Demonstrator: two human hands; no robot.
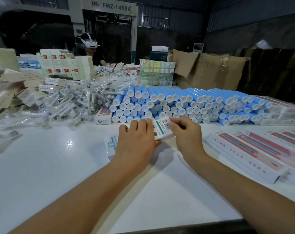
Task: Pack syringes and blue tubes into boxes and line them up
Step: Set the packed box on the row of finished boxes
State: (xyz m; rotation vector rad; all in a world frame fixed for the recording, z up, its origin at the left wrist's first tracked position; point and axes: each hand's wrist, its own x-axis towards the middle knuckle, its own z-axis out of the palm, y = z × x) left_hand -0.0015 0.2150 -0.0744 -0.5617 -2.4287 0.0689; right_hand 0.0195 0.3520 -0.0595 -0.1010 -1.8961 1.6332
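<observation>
Both hands meet over the white counter [62, 166] just above the frame's centre, working one small white box [162, 129] with a barcode label and green print. The left hand [136, 141] lies over the box's long body, fingers curled down across it and thumb under its near edge, gripping it. The right hand [185, 132] pinches the box's barcoded end between thumb and fingertips. The box lies tilted, its printed end poking out at 8 o'clock from under the left hand.

Directly behind the hands, at 12 o'clock, a wide stack of blue tubes [185, 105] with white caps faces the camera, running off toward 2 o'clock. At 10 o'clock sits a loose heap of syringes in clear wrappers [75, 102], with a few stray packets at 9 o'clock. Between that heap and the tubes lies another box [103, 116] end-on. At 3 o'clock, packed boxes with red and pink faces [255, 149] lie side by side in a row, touching. Flat unfolded cartons [25, 93] pile up at the far left. Across the counter a person wearing a white headset [90, 43] sits behind more cartons.
</observation>
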